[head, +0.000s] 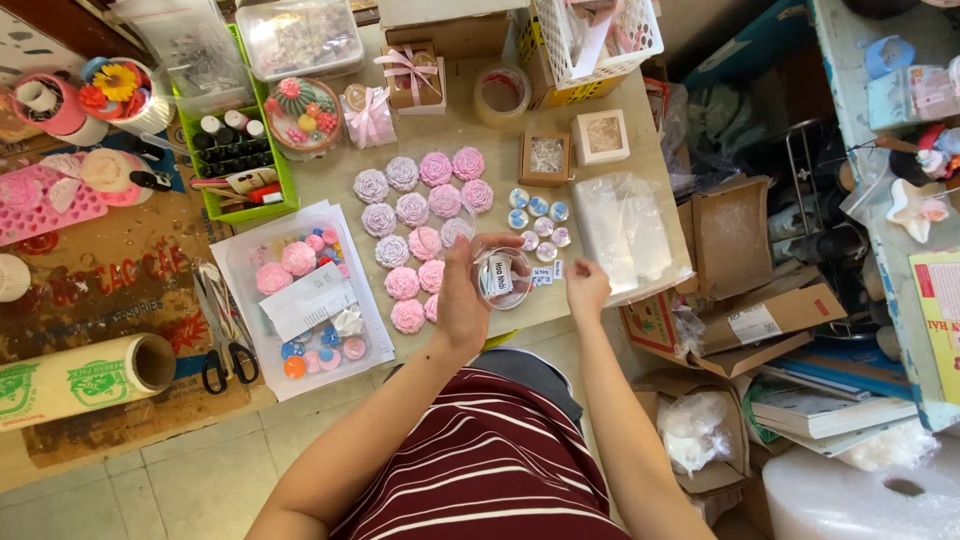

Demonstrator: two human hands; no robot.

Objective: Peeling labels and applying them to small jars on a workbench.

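My left hand point(463, 295) sits at the centre of the frame, fingers clamped around a small round clear plastic container with a white label point(501, 277). My right hand point(586, 290) rests just right of it on the table edge, fingers curled together, holding nothing I can see. Pink and lilac flower-shaped soaps point(420, 230) lie in rows to the upper left of the container, with small round blue-and-white stickers point(538, 220) above it

At frame centre, the left hand point(462, 290) holds up a small clear round container point(503, 277) with a white label. The right hand point(586, 288) rests just beside it, over the table's point(480, 140) near edge. Pink and lilac rose-shaped soaps point(415, 225) lie left of centre.
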